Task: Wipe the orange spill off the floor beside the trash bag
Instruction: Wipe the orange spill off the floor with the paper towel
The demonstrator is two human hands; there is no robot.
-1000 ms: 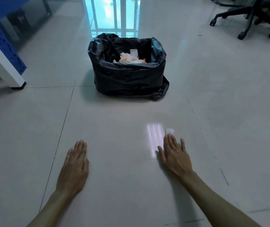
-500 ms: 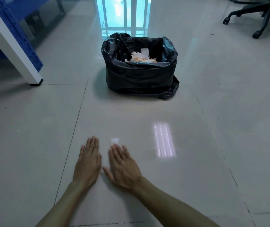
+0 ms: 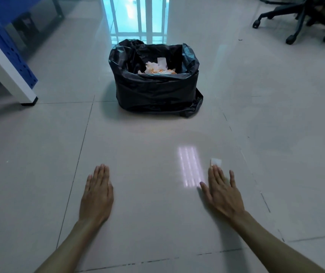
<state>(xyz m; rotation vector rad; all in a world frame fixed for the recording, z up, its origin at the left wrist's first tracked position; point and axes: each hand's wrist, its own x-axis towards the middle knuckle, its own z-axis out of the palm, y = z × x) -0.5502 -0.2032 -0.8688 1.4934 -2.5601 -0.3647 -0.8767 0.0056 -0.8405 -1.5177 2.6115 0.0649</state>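
Note:
A black trash bag (image 3: 155,93) stands open on the pale tiled floor, with crumpled white and orange-stained tissues (image 3: 157,68) inside. My right hand (image 3: 221,191) lies flat on the floor, fingers pressing a small white tissue (image 3: 216,161) whose corner pokes out past the fingertips. My left hand (image 3: 96,196) rests flat on the tile, fingers together, holding nothing. No orange stain shows on the floor around my hands.
A blue and white table leg (image 3: 10,62) stands at the left. An office chair's wheeled base (image 3: 299,18) is at the far right. A window reflection (image 3: 136,16) shines on the floor behind the bag. A light patch (image 3: 190,166) gleams between my hands.
My right hand has slid the tissue rightwards across the floor, away from my left hand. The left hand stays planted.

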